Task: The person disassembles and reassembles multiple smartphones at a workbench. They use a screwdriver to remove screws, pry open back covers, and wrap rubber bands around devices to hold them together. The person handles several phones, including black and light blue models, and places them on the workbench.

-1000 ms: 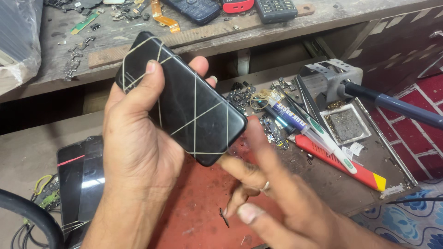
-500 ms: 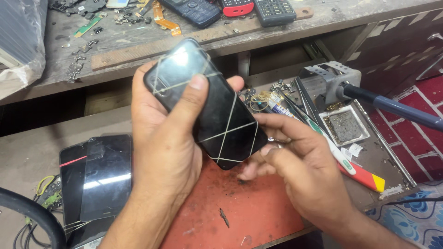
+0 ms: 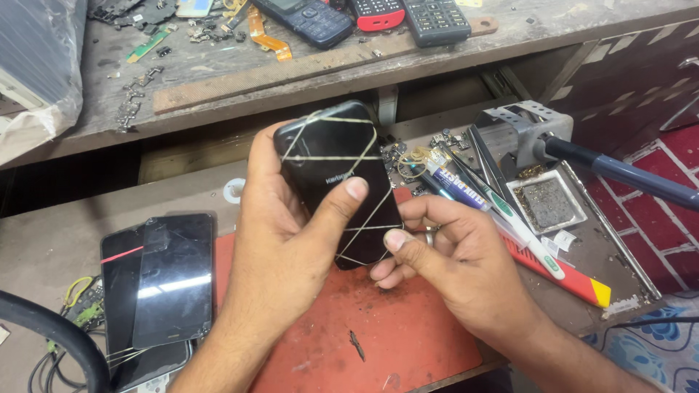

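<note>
The black phone (image 3: pixel 336 182) is held up above the red work mat (image 3: pixel 364 327), back side facing the camera, its long axis running from upper left to lower right — the top end toward the wooden shelf (image 3: pixel 291 73), the lower end down toward the mat. Thin pale bands cross its back in several diagonal lines.

The left hand (image 3: pixel 284 255) comes up from below with the wrist low, fingers wrapped behind the phone's left edge and the thumb (image 3: pixel 342 200) laid flat across the back, so the grip is closed firmly on it. The right hand (image 3: pixel 451 255) reaches in from the right (a ring shows on one finger), fingers curled and narrow; its thumb (image 3: pixel 397 240) presses on the phone's lower right edge where the bands cross, the other fingertips tucked just under that corner.

Left of the mat lies a stack of dark phones (image 3: pixel 156 284) — to the right, pens and tweezers (image 3: pixel 488 196) beside a small metal tray (image 3: pixel 546 202).
</note>
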